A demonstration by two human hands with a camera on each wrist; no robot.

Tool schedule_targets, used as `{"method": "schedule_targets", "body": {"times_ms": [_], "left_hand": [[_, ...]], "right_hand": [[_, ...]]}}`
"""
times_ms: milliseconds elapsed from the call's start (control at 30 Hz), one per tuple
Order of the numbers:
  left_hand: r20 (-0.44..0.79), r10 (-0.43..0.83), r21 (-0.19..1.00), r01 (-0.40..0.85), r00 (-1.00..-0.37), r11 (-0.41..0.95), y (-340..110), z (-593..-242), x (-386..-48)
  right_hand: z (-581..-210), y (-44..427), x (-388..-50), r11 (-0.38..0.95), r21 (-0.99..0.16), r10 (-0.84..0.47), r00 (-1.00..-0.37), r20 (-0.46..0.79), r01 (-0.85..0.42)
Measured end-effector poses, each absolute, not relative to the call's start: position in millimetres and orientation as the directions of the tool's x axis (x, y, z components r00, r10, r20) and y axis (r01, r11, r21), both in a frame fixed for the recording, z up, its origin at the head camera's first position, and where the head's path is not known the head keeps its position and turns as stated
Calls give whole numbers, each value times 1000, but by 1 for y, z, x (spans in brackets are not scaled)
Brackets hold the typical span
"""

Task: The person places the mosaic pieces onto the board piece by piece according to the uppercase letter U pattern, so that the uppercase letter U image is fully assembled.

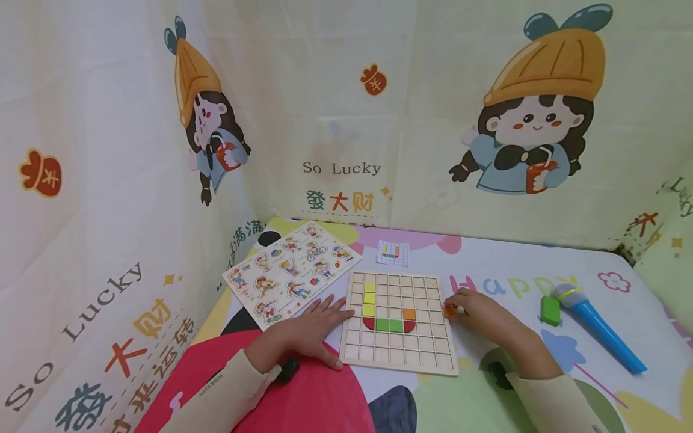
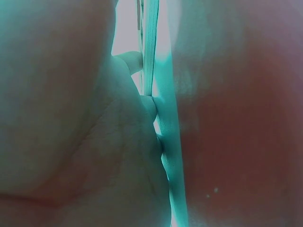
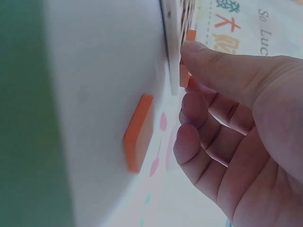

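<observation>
A wooden grid board [image 1: 399,355] lies on the table. In its cells, yellow squares [image 1: 369,297], green squares [image 1: 388,325], red quarter-round tiles [image 1: 409,326] and an orange square [image 1: 409,314] form a U-like shape. My left hand [image 1: 308,331] lies with fingers spread at the board's left edge; the left wrist view shows mostly blurred palm. Just off the board's right edge, my right hand [image 1: 479,310] pinches an orange tile [image 3: 184,75] between thumb and index finger. Another orange tile [image 3: 138,135] rests on the table beside that hand in the right wrist view.
Behind the board lies a small pattern card [image 1: 393,253] with a coloured grid. A sticker-like picture board [image 1: 292,270] sits at the back left. To the right are a green block [image 1: 550,311] and a blue toy microphone [image 1: 606,331]. Printed curtains [image 1: 411,132] surround the table.
</observation>
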State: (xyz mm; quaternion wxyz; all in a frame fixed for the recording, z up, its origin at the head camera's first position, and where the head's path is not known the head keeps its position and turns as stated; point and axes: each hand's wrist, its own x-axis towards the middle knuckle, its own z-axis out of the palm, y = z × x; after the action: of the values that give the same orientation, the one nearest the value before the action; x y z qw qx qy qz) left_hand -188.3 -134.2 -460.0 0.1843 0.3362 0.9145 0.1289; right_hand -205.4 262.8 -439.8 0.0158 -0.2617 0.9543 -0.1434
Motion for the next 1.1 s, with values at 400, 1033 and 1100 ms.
{"method": "schedule_targets", "body": {"times_ms": [400,1033,1100], "left_hand": [[-259,656,360,560,-709,746,-134,-459,-187],[-255,649,349,558,-717,753,-135,-466,-189],[-254,649,348,558,-718,753,-135,-466,-189]], "right_hand": [[-435,246,-215,781,-308,-549,-832,75,-543],[-436,218,-225,790,-381,-518,-855,7,-481],[-437,216,-226,789,-385,-518,-855,4,-480]]}}
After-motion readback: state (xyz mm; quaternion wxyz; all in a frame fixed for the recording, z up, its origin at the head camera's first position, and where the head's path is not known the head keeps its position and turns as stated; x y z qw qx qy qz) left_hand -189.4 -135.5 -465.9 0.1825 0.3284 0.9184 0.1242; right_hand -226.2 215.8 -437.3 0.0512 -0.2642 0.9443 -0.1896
